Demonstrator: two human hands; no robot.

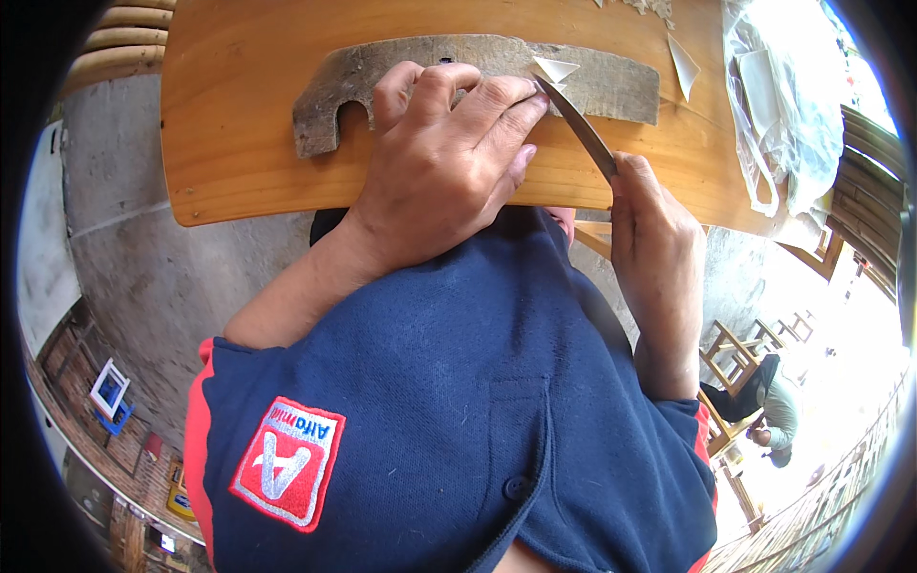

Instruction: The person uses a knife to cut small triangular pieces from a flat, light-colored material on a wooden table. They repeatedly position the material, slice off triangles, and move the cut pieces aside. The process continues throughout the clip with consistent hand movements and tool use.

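A worn grey wooden board [611, 86], with a curved notch at its left end, lies on the table. My left hand [449, 153] presses down on it, fingers bent and close together; whatever lies beneath the fingertips is hidden. In my right hand [654, 224] is a knife [585, 132], its dark blade slanting up and left so that the tip meets the board beside my left fingertips. Just past the tip sits a small white triangular piece [556, 69] on the board. Another thin white pointed piece [684, 69] rests on the table farther right.
The wooden table [248, 115] ends close to my body. A clear plastic bag [788, 105] with white pieces inside lies at its right side. Pale shavings [654, 8] are at the far edge. Off to the right, a person [778, 411] is near wooden stools [731, 358].
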